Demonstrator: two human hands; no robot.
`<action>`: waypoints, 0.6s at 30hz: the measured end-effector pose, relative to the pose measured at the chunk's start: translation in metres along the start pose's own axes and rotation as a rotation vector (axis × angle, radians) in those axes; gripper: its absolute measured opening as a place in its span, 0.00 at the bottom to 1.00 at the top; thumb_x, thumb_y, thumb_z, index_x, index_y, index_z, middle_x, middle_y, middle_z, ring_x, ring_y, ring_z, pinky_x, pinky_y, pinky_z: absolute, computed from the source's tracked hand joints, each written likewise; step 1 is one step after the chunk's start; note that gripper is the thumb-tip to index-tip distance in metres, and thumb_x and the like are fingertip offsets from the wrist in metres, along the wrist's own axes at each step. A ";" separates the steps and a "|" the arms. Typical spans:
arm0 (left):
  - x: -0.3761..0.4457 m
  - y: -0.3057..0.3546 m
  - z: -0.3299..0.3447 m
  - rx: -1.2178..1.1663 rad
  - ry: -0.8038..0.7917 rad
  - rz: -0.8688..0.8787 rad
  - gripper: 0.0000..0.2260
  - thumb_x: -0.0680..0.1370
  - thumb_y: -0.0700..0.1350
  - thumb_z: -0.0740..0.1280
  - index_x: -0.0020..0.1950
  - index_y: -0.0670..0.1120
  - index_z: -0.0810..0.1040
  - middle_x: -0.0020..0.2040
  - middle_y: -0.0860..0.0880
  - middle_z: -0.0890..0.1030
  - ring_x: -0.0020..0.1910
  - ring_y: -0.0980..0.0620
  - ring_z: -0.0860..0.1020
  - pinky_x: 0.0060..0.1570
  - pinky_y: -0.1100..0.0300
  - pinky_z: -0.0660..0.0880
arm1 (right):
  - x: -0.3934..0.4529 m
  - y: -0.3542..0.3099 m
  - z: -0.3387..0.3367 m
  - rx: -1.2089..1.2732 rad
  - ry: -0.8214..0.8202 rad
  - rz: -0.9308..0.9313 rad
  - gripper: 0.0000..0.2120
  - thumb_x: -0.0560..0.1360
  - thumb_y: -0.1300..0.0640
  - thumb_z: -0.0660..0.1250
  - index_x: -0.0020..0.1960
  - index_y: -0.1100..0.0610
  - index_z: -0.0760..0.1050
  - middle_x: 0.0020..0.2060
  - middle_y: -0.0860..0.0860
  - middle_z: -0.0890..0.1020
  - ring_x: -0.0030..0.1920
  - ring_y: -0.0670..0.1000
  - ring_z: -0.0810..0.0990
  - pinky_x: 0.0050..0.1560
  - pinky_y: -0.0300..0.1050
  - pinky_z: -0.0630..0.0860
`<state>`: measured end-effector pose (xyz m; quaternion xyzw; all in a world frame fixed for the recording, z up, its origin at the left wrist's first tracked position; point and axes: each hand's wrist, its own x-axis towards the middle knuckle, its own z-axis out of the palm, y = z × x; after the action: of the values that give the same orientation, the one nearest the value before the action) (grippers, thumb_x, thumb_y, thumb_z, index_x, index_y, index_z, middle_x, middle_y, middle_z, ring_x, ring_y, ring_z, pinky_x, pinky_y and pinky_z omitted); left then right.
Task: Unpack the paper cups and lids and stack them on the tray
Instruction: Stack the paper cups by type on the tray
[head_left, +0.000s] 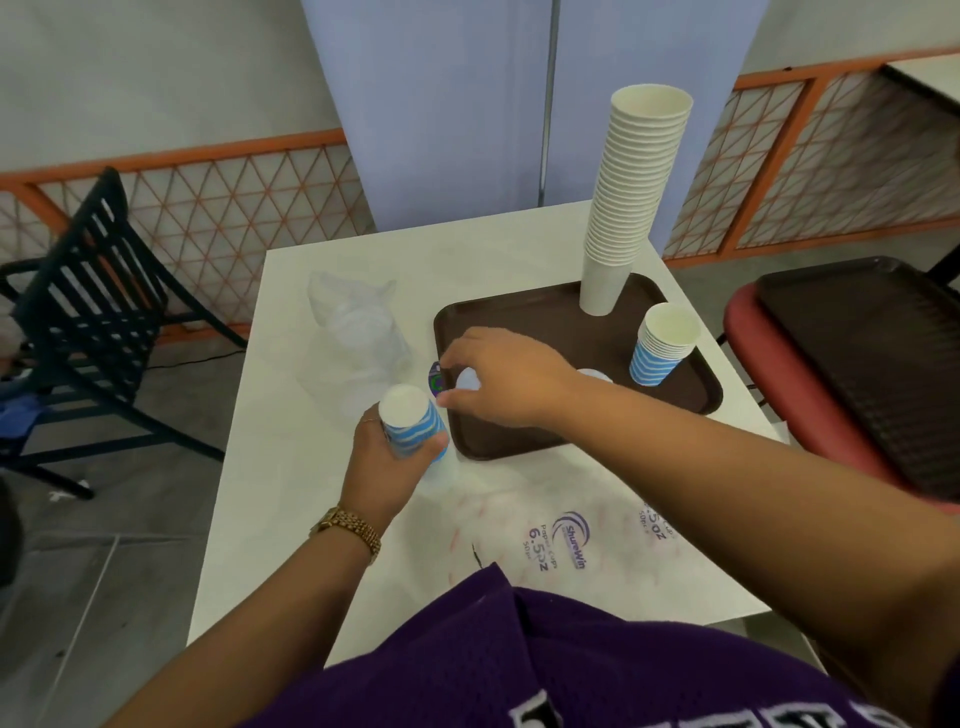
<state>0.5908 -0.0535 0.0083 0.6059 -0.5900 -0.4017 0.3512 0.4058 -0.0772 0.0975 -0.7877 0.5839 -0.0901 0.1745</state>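
Note:
A brown tray (524, 317) lies on the white table. On it stand a tall stack of white paper cups (631, 192) and a short stack of blue-striped cups (662, 345). My left hand (382, 462) grips a stack of blue-striped cups (413, 421) at the tray's near left corner. My right hand (501, 376) reaches across the tray's left edge and pinches a small white object (467, 379) beside a round purple label (435, 378). A white lid (595, 375) shows behind my right wrist.
A clear plastic bag with lids (358, 332) lies left of the tray. An empty printed cup sleeve (566, 535) lies at the table's near edge. A black chair (98, 312) stands at left. Another dark tray (878, 358) rests on a red seat at right.

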 end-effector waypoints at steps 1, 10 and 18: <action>-0.001 -0.002 -0.002 0.000 -0.011 0.005 0.24 0.70 0.44 0.77 0.60 0.55 0.69 0.52 0.61 0.73 0.50 0.65 0.75 0.49 0.72 0.69 | 0.004 -0.011 0.003 -0.002 -0.020 0.003 0.25 0.75 0.37 0.65 0.67 0.49 0.72 0.58 0.47 0.75 0.60 0.50 0.74 0.58 0.49 0.74; 0.001 -0.025 -0.025 0.093 -0.108 -0.036 0.43 0.65 0.59 0.78 0.75 0.54 0.63 0.72 0.53 0.67 0.71 0.55 0.67 0.68 0.53 0.70 | 0.022 -0.057 0.036 -0.014 -0.122 0.093 0.36 0.68 0.41 0.74 0.69 0.53 0.65 0.59 0.51 0.74 0.58 0.54 0.75 0.54 0.52 0.75; 0.002 -0.029 -0.030 0.077 -0.145 -0.030 0.42 0.66 0.56 0.79 0.75 0.53 0.62 0.73 0.54 0.65 0.71 0.57 0.65 0.65 0.60 0.66 | 0.025 -0.064 0.038 -0.016 -0.073 0.077 0.33 0.68 0.48 0.74 0.68 0.53 0.65 0.55 0.51 0.76 0.54 0.54 0.76 0.49 0.51 0.77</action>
<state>0.6305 -0.0555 -0.0051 0.5970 -0.6200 -0.4266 0.2779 0.4835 -0.0780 0.0850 -0.7688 0.6077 -0.0499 0.1929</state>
